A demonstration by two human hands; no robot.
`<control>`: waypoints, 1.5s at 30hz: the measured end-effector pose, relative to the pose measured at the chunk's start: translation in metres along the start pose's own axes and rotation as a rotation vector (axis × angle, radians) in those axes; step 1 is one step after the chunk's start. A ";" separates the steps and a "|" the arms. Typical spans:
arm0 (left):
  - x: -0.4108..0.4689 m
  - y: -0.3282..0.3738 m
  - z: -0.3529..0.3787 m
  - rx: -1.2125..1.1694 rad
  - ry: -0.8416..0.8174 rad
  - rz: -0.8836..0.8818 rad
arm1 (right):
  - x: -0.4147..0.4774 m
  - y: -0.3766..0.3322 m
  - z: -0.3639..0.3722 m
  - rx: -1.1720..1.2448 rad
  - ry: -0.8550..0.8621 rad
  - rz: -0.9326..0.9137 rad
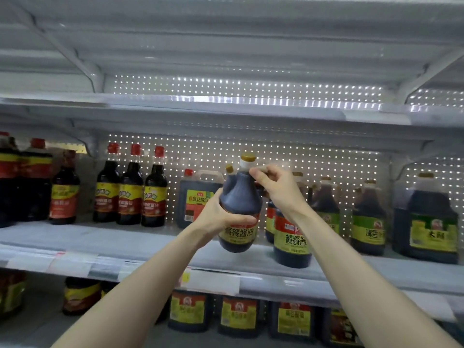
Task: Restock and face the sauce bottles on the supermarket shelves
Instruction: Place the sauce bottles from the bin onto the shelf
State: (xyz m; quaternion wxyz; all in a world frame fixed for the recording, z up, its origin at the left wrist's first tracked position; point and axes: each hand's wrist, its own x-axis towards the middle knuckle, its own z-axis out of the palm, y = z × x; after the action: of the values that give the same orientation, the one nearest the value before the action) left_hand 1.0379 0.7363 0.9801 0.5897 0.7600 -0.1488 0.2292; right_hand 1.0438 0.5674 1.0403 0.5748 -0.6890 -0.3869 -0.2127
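Over the shelf (125,239) lip, left hand (221,219) and right hand (273,183) clamp the jug (239,197); a careless swing-in clips the twin jug (292,238) at 4 o'clock

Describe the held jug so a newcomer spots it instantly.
Find the middle shelf: near its centre, a dark soy sauce jug with a yellow cap. Unlike its twin standing beside it, it is held up by left hand and right hand.
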 end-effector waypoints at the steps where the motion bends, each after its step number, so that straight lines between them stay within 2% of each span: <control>1: 0.005 -0.005 -0.001 -0.002 -0.004 -0.006 | 0.003 0.004 0.002 -0.001 -0.003 0.011; 25: 0.011 -0.036 0.008 -0.101 -0.094 -0.178 | 0.021 0.046 0.023 -0.158 0.034 0.208; 31: -0.007 -0.036 0.007 -0.118 -0.119 -0.207 | -0.004 0.053 0.026 0.013 0.079 0.311; 35: -0.023 -0.032 0.003 -0.143 -0.041 -0.206 | -0.040 0.065 0.030 0.120 0.136 0.327; 39: -0.029 -0.031 0.003 -0.178 0.011 -0.220 | -0.069 0.078 0.039 0.101 0.138 0.359; 45: -0.032 -0.033 0.007 -0.180 -0.003 -0.214 | -0.071 0.078 0.043 0.033 0.072 0.347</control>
State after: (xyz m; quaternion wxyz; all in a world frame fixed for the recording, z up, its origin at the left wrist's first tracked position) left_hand 1.0285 0.7365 0.9349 0.6762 0.7160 -0.0877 0.1497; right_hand 1.0551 0.5846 0.9282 0.6276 -0.7277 -0.2449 -0.1286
